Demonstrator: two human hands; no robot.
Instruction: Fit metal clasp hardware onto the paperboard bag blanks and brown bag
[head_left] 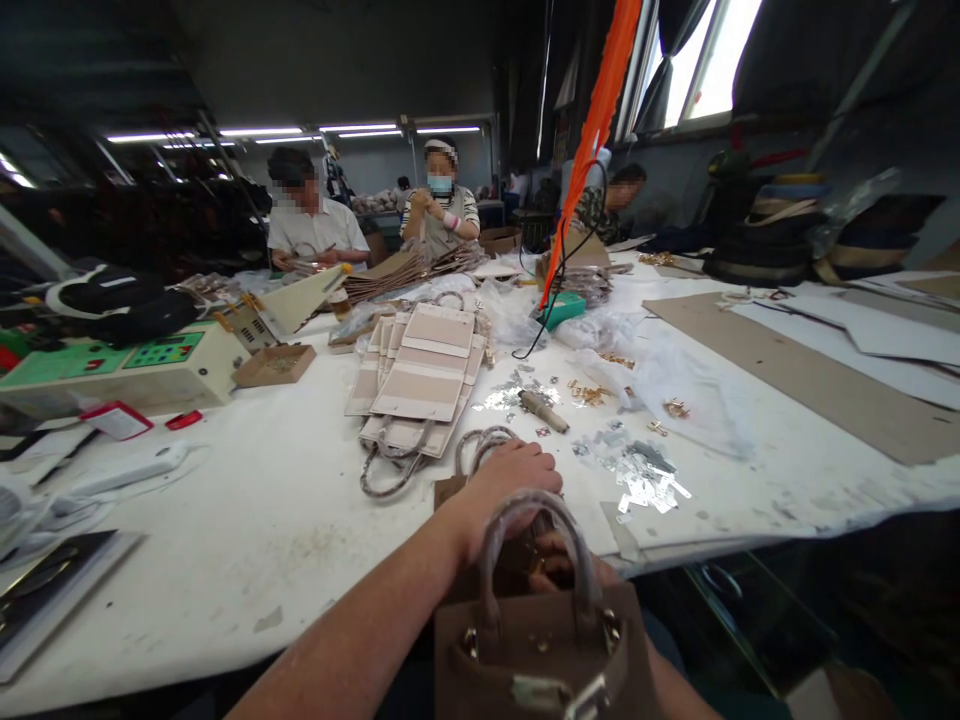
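A brown handbag panel (536, 655) with an upright wrapped handle and metal fittings stands close to me at the bottom centre. My left hand (514, 480) reaches over behind its handle, fingers curled down against brown material whose own handles show beyond it; what the fingers hold is hidden. Behind the same handle, partly covered by it, my right hand (556, 562) has its fingers bent around something small near the panel's top edge. Beige bag panels (427, 370) with handles lie stacked just past my hands. A tan rolled tool (544, 411) rests to the right of them.
Silver metal plates (646, 478) and gold fittings (589, 393) are scattered on the white table (225, 540). A green-topped machine (157, 355) stands left, brown board (787, 370) lies right, and an orange strip (592, 140) hangs down. Three people work across the table.
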